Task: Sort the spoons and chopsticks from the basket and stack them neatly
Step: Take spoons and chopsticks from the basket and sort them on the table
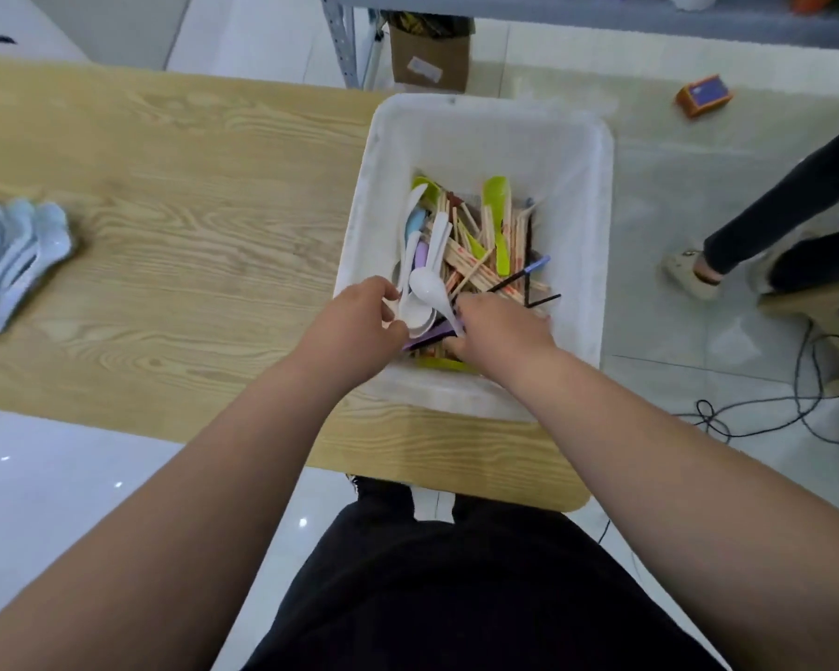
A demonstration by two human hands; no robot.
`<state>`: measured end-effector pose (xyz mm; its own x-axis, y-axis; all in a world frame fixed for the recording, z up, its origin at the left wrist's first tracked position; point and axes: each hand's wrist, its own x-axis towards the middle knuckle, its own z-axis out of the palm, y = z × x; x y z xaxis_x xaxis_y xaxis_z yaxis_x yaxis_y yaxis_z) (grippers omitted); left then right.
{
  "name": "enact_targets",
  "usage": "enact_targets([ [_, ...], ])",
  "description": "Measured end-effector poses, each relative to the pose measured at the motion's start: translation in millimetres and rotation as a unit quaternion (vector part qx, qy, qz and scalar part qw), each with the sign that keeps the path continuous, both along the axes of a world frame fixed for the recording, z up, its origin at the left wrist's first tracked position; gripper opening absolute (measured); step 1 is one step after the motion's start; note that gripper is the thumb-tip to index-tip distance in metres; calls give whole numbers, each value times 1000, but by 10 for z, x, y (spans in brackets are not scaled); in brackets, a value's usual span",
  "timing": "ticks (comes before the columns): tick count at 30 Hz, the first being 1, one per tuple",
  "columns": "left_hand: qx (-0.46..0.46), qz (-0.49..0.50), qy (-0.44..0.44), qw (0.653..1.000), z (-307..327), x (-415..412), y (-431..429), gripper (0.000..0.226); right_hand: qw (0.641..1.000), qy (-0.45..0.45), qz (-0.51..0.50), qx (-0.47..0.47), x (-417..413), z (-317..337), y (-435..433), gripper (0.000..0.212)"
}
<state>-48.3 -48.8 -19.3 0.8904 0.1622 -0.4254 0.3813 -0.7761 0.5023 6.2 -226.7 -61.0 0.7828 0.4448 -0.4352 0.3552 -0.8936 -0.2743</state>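
From the head view, the white basket (596, 244) sits at the right end of the desk (190, 196), and both hands are inside it against its near wall. The left hand (369, 314) curls round what looks like a few nested spoons (415, 317), their handles running away toward the far wall. The right hand (502, 329) pinches the handle of a white spoon (427, 283), which lies slantwise between the hands with its bowl toward the left one, so joining it to that bunch looks like a short move leftward. The chopsticks (471, 263) and green spoons (497, 220) lie jumbled beyond the hands, mostly lengthwise. A pile of pale blue spoons (20, 263) lies far left along the desk, on the left hand's side. The red print on the chopsticks and the label on the cardboard box (429, 55) are unreadable.
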Motion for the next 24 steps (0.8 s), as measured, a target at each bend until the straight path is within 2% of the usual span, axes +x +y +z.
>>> enact_targets([
  [2,45,-5,32,998,-151,109,-82,47,1000,1,16,14,33,-121,101,42],
  [5,86,9,73,994,-316,277,-171,50,999,-13,11,46,42,-238,131,27],
  [10,160,-21,104,981,-438,447,-299,44,990,34,-69,119,79,-158,-145,13],
  [13,170,-32,129,976,-500,488,-338,47,978,58,-107,171,49,-41,-314,16],
  [17,156,-17,113,981,-626,500,-367,55,968,77,-130,200,-9,66,-461,14],
  [19,160,-16,84,983,-665,489,-374,49,964,85,-143,208,-32,83,-492,15],
  [22,182,-39,85,979,-657,466,-352,33,956,103,-170,217,-45,93,-516,15],
  [24,189,-56,77,977,-652,441,-341,36,950,111,-186,224,-50,97,-530,15],
])
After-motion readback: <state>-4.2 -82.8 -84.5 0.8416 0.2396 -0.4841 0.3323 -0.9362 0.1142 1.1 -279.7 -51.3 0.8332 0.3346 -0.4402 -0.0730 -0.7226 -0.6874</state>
